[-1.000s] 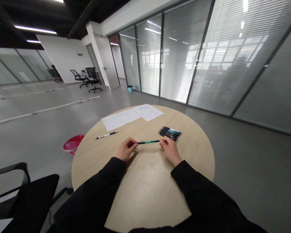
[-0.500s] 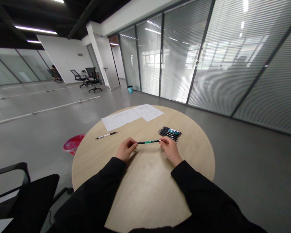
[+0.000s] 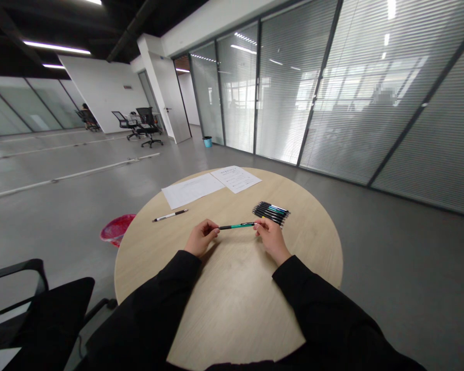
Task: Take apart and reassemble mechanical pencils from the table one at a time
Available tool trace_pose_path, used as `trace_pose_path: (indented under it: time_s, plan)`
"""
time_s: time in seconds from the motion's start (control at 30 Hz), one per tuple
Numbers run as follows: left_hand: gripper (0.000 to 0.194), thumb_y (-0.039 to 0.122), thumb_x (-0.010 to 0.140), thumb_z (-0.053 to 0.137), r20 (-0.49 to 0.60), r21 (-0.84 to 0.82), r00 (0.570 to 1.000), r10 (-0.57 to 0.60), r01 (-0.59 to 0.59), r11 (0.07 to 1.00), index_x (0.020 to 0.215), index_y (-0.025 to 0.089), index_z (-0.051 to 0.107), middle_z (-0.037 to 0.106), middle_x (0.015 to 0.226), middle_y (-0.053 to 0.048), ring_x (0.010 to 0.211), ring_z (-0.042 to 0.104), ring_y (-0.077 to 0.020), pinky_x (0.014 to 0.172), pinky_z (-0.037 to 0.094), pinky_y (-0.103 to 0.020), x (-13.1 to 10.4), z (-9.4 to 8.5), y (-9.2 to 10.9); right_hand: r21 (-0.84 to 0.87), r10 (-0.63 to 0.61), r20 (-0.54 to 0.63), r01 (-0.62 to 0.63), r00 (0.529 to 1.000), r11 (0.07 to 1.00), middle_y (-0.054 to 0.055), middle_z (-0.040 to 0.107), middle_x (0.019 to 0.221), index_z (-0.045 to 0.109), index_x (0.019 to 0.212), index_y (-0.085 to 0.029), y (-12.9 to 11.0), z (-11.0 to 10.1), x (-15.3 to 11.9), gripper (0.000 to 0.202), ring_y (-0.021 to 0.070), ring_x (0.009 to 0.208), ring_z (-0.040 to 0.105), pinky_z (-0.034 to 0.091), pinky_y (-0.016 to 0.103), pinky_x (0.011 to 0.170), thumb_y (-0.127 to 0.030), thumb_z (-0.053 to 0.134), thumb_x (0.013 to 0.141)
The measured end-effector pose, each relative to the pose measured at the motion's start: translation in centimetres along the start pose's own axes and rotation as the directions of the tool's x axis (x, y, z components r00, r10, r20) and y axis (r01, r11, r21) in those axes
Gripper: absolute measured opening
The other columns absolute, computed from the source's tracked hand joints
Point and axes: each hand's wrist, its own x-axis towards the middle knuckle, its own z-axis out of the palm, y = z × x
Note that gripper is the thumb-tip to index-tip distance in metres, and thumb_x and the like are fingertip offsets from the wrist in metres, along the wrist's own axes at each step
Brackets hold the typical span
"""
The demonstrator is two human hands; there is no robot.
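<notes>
Two hands hold one green-and-black pen [image 3: 236, 226] lengthwise above the table [image 3: 232, 293]: left hand [image 3: 202, 238] pinching one end, right hand [image 3: 270, 238] pinching the other — thumbs and fingers closed on it. Pile of pens [image 3: 271, 212] lies just beyond the right hand. White pen [image 3: 170, 216] rests left, apart — two paper sheets [image 3: 193, 190] at the far edge, touching or overlapping.

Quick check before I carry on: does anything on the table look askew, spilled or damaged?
Nothing looks spilled or damaged. Mildly odd: one slim white-and-black pen lies alone at the left, apart from the bunched dark pens by the right hand, and two white paper sheets on the round wooden table sit at differing angles.
</notes>
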Motion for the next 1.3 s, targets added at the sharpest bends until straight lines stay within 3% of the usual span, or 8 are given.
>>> trace_pose_path:
  time_s: [1.3]
  plan:
    - [0.026, 0.039, 0.075, 0.073, 0.017, -0.028, 1.0, -0.003, 0.003, 1.0, 0.078, 0.017, 0.061, 0.063, 0.067, 0.001, 0.059, 0.057, -0.013, 0.057, 0.043, -0.025, 0.01, -0.02, 0.14, -0.053, -0.007, 0.012, 0.008, 1.0, 0.999, 0.002, 0.063, 0.067, 0.064, 0.077, -0.019, -0.05, -0.19, -0.01, 0.027, 0.0164, 0.06, 0.058, 0.046, 0.028, 0.057, -0.044, 0.058, 0.085]
